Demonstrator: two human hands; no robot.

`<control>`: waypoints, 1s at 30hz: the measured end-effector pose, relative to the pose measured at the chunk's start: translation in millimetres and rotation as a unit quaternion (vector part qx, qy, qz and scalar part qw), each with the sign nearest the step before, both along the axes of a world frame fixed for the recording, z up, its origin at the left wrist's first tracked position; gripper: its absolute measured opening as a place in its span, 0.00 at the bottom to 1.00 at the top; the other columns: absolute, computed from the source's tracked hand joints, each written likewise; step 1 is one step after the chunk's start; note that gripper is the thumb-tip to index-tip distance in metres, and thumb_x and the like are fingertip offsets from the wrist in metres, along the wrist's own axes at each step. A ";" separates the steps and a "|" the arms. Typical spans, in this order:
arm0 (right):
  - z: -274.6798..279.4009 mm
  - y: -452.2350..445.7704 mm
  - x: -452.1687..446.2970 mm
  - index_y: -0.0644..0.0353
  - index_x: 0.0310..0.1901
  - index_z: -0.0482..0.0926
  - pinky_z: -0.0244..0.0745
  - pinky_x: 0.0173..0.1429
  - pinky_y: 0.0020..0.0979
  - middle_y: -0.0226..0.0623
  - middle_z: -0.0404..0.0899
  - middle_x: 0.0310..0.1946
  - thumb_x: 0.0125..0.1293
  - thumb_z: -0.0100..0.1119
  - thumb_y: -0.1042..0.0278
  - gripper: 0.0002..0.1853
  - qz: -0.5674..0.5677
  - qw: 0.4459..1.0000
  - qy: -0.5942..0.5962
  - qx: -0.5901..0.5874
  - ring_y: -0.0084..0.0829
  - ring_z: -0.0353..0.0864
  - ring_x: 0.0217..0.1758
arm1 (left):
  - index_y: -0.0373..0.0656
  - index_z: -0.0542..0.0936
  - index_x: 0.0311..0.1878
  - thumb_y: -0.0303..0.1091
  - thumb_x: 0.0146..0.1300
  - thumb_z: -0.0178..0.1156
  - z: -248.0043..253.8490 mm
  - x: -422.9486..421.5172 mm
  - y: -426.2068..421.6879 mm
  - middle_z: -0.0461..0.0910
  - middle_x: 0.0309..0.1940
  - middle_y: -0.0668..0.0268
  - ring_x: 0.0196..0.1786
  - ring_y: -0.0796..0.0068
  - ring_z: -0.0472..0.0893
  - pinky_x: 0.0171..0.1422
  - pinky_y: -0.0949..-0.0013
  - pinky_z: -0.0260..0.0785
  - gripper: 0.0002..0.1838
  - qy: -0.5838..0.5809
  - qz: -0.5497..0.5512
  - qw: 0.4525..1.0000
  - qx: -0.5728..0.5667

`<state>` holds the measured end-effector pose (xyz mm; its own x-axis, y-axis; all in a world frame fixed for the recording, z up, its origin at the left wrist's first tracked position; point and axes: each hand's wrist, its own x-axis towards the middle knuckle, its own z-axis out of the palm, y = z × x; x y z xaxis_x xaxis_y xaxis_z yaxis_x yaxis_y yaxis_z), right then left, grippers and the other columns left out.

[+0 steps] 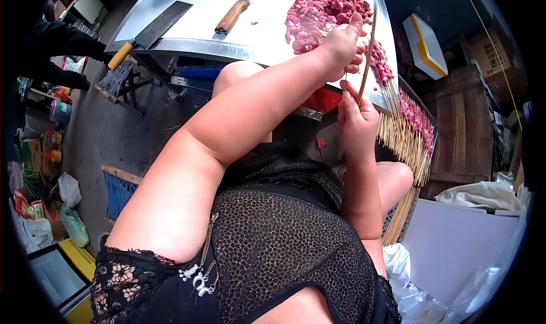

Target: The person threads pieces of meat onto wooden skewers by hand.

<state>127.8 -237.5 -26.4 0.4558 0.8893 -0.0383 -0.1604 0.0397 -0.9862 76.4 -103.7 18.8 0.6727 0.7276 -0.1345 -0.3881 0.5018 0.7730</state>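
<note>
My right hand [358, 119] is closed, with thumb and finger pinched together, on a thin bamboo skewer [367, 62] that slants up past my left hand. A second thin stick seems to run from the pinch up to my left hand [342, 44]. The left hand's fingers are curled beside a heap of raw cut meat [318, 14], its thumb pointing up; what it grips is hidden. Just right of the hands lies a strip of meat [382, 65] on skewers. Further right are rows of skewered meat [416, 119], their bare sticks [401, 145] pointing toward me.
On the white metal-edged table [199, 31] lie a cleaver [162, 28] and a wooden-handled knife [236, 12]. A red container [325, 99] is below the edge. Stools with blue webbing [122, 193] stand left. Another person's dark-clothed legs [62, 45] are at upper left. A foam box [425, 45] is right.
</note>
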 end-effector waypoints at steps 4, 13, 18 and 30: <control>-5.3 -5.7 27.9 0.63 0.52 0.76 0.52 0.19 0.13 0.18 0.65 0.19 0.68 0.51 0.70 0.13 -0.028 0.999 -0.036 0.014 0.09 0.58 0.16 | 0.37 0.64 0.62 0.70 0.58 0.44 -6.4 -11.6 47.4 0.77 0.34 0.60 0.30 0.73 0.75 0.43 0.68 0.72 0.44 0.112 0.033 0.963 0.242; -22.3 -7.6 50.1 0.65 0.52 0.74 0.50 0.17 0.13 0.19 0.64 0.19 0.69 0.50 0.70 0.13 -0.046 0.997 0.019 0.054 0.09 0.56 0.15 | 0.41 0.83 0.42 0.36 0.57 0.62 -28.1 -62.6 119.4 0.83 0.35 0.63 0.38 0.75 0.81 0.46 0.71 0.72 0.12 0.398 0.111 0.772 0.483; -19.4 -3.0 45.2 0.64 0.52 0.74 0.50 0.18 0.13 0.19 0.65 0.19 0.69 0.50 0.70 0.13 -0.042 0.998 0.015 0.037 0.09 0.56 0.15 | 0.42 0.84 0.39 0.34 0.57 0.64 -26.2 -31.2 82.7 0.83 0.35 0.63 0.38 0.74 0.82 0.45 0.72 0.73 0.09 0.402 0.062 0.678 0.612; -18.9 -19.8 54.2 0.63 0.53 0.74 0.48 0.17 0.14 0.19 0.65 0.18 0.69 0.50 0.70 0.13 -0.043 0.998 0.029 0.035 0.10 0.55 0.14 | 0.47 0.84 0.37 0.42 0.51 0.65 -12.9 -4.2 55.4 0.83 0.35 0.62 0.41 0.65 0.81 0.44 0.65 0.73 0.13 0.562 -0.060 0.448 0.693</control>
<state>182.0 -257.3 -45.3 0.5302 0.8479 -0.0061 -0.2100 0.1243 -0.9698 72.2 -48.3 5.9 0.7924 0.6037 0.0876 0.6019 -0.7971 0.0487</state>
